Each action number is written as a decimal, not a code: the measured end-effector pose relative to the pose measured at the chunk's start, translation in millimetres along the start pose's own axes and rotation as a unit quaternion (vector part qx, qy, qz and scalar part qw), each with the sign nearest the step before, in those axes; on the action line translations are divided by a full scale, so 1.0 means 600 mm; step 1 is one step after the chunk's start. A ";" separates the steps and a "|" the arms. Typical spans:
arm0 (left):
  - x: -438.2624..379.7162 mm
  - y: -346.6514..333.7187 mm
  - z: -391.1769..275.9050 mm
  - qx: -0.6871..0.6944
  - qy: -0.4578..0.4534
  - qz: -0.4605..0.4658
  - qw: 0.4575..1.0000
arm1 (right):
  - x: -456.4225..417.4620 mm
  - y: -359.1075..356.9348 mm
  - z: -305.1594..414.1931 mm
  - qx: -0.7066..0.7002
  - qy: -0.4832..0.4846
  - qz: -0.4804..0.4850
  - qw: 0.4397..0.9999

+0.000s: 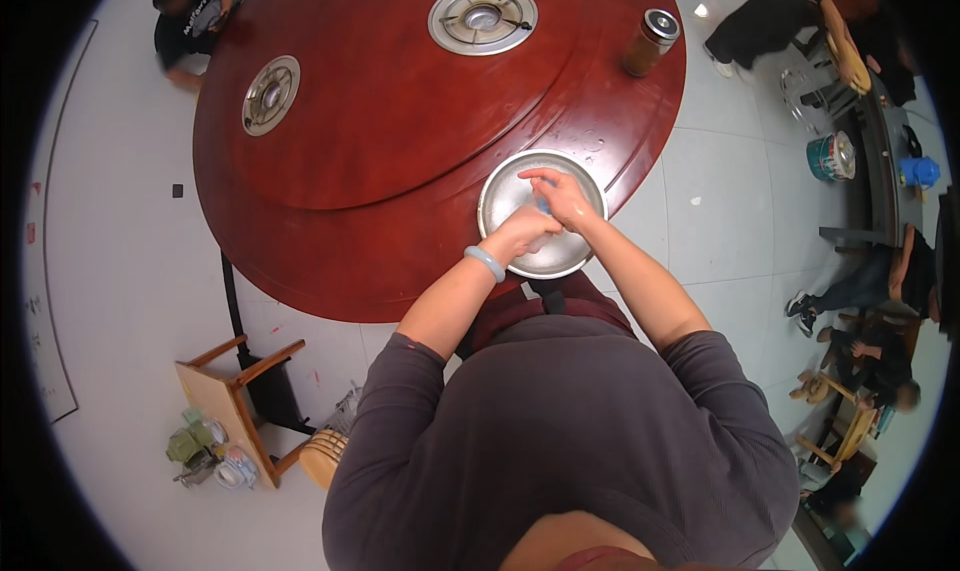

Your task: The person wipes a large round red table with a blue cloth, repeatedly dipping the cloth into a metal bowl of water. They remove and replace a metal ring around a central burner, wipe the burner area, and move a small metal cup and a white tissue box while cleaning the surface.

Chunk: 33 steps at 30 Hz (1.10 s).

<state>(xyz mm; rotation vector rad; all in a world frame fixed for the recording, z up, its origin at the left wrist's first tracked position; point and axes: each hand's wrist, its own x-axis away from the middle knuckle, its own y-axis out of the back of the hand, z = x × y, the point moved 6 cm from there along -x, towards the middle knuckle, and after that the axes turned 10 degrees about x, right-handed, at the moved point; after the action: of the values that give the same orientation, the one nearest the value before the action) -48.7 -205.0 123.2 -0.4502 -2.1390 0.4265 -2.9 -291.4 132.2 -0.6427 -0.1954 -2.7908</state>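
Observation:
A round metal basin (499, 188) rests at the near right edge of a red-brown round wooden table (360, 151). Over it my two hands meet. My left hand (527, 229), with a pale blue-grey bangle (484, 264) at the wrist, has its fingers curled, their tips partly hidden beside the right wrist. My right hand (562, 197) bends inward, index finger stretched out to the left. Between the hands shows a small bluish thing (543, 205), mostly covered; what it is and which hand has it cannot be told.
Two round gas burners (484, 17) (271, 96) are set into the table. A lidded glass jar (649, 43) stands near its right edge. Wooden stool (232, 413) lies at lower left. One person (196, 23) is at far left; several others line the right side, near a green bucket (829, 157).

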 end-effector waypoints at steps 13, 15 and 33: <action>-0.010 0.017 0.015 -0.071 -0.040 0.053 0.995 | -0.007 0.015 -0.032 -0.095 -0.067 0.004 0.993; 0.007 0.020 0.006 0.123 0.020 0.105 0.987 | 0.006 0.019 -0.014 -0.129 -0.046 0.048 0.989; -0.025 0.003 0.017 -0.326 -0.274 -0.097 0.900 | 0.005 -0.016 -0.008 -0.004 0.023 -0.033 0.999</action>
<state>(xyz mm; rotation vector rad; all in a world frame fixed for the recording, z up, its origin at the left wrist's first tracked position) -48.6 -211.6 106.4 -0.5164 -2.8359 -0.3497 -10.5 -284.1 128.6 -0.5825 -0.1997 -2.8686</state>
